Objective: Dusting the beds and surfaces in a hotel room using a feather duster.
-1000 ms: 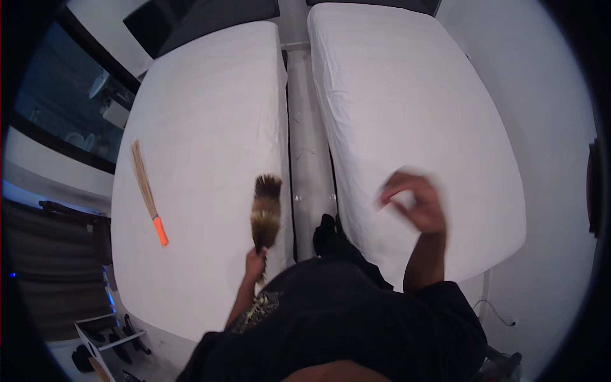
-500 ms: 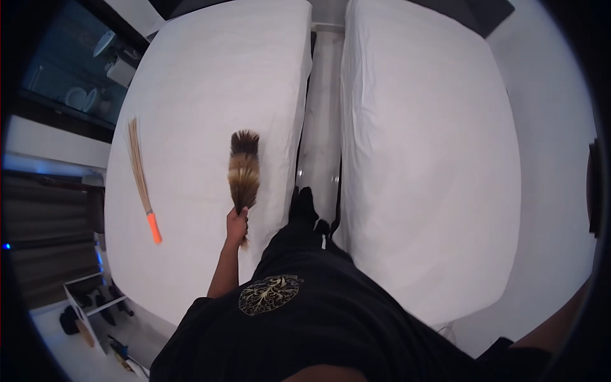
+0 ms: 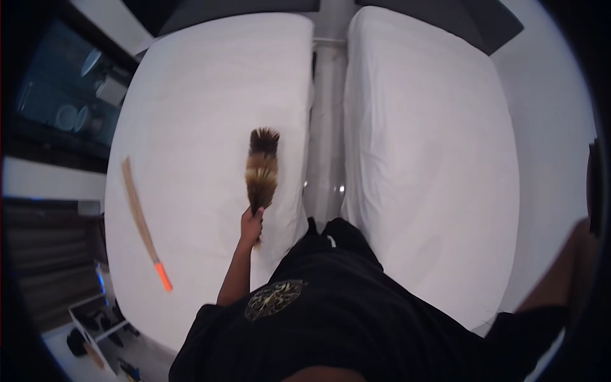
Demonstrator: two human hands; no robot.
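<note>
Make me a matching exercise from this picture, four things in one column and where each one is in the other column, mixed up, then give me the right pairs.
Things:
1. feather duster
2. long stick with an orange end
3. right bed
4. left hand

Places:
A. lying near the left edge of the left bed
B. bare of tools, across the gap
C. gripping the duster's handle
D. over the left bed's inner side

Pairs: 1-D, 2-A, 3-B, 4-C

Honestly can't spot any packages, labels, signs or screens here. Nothing of that sort around the hands, and the cluttered dark corner down at the far left is too blurry to tell anything apart.
</note>
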